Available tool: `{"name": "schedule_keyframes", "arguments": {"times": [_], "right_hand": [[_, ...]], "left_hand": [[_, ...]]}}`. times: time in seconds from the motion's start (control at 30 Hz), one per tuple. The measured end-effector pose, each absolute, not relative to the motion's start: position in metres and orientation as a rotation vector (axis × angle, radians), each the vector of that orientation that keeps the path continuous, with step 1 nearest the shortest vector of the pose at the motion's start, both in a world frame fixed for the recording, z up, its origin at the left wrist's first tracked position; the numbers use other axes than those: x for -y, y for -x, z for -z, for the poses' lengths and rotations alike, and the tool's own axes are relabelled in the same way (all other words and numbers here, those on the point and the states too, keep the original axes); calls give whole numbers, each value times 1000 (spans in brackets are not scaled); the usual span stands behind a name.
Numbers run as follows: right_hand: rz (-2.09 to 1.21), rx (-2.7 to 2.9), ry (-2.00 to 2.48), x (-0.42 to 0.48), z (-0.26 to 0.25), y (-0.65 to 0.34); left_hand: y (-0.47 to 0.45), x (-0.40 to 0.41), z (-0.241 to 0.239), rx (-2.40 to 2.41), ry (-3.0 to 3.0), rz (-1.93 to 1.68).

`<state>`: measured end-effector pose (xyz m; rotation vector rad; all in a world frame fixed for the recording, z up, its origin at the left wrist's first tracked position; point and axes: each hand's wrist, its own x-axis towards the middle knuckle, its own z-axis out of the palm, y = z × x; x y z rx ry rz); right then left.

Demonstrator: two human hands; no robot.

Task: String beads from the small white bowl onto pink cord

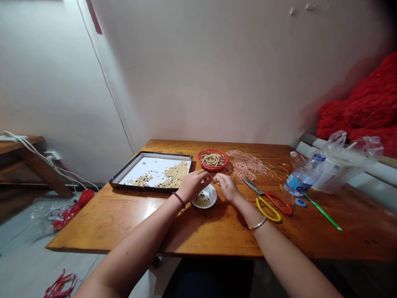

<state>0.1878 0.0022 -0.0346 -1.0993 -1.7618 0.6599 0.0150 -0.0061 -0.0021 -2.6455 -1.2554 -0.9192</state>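
A: Wooden table [124, 215] stands against a plain pale wall, with a heap of red yarn [369, 103] at the far right. Report hand positions.

B: Left hand [192, 185] and right hand [228, 187] meet fingertip to fingertip just above a small white dish [209, 199] holding beads. Both hands are pinched closed. Whatever sits between the fingertips is too small to resolve; likely a bead or a cord end, but I cannot tell which.

A: Location of the working stock?

B: Dish lies on the table directly under the hands, partly covered by the left one. Behind it, a black-rimmed tray [124, 174] holds loose pale and dark beads, and a red basket [213, 159] holds strung beads. Pink cords [248, 164] lie loose to the right of the basket.

A: Handling characteristics?

B: Judged from appearance: beads are light, hard, smooth and prone to rolling, so take each one between thumb and fingertip pads, across its sides, leaving the hole free. Cord is thin and limp; hold it close to the end, or the tip will droop.

A: Other items?

B: Scissors [269, 203] with yellow and red handles lie near the right wrist. A water bottle [302, 176] lies on its side, its blue cap [300, 202] beside it, with a green stick [322, 213] and a clear plastic bag [344, 163] nearby.
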Motion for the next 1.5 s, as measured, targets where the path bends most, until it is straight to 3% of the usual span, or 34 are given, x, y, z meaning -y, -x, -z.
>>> {"name": "schedule_keyframes", "arguments": {"times": [0.4,0.73,0.93,1.17,1.5], "right_hand": [[-998,1587,1086,-10,49,-186],[-1481,1378,1066,-5,29,-186],[-1382,1381,1110,0,27,-187],[-1074,1379,1192,-16,36,-191],[-1018,1466,1213,-16,38,-190]], "left_hand": [[-15,9,1,1120,2594,631],[-18,8,0,1315,2587,826],[-15,5,-1,1548,2507,951],[-4,0,-4,1290,2856,326],[-13,7,-5,1390,2798,86]]}}
